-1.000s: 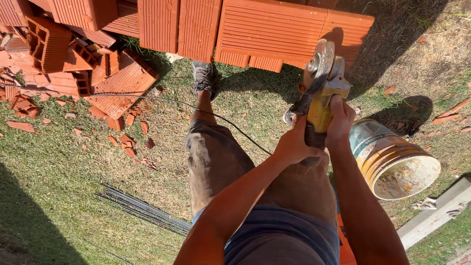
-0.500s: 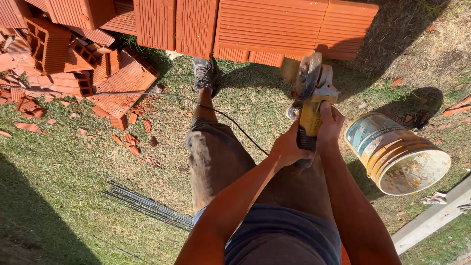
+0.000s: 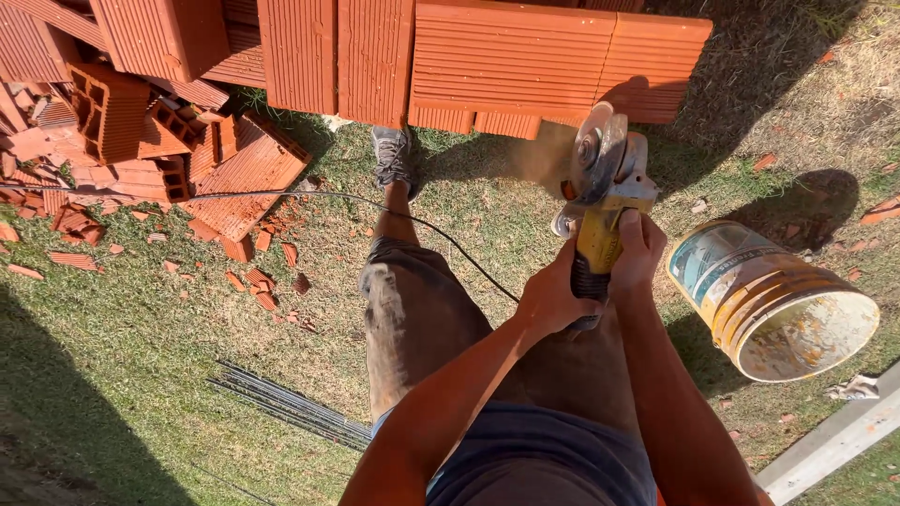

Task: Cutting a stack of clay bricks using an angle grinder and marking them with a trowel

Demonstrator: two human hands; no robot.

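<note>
Gripping yellow angle grinder [image 3: 600,201], left hand [image 3: 548,298] behind, right hand [image 3: 637,253] wrapped forward

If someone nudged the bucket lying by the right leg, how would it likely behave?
The bucket lies on its side on grass, so it would probably roll, curving since it tapers. It looks empty apart from crusted residue, so likely light. Its plastic wall would probably flex rather than crack.
</note>
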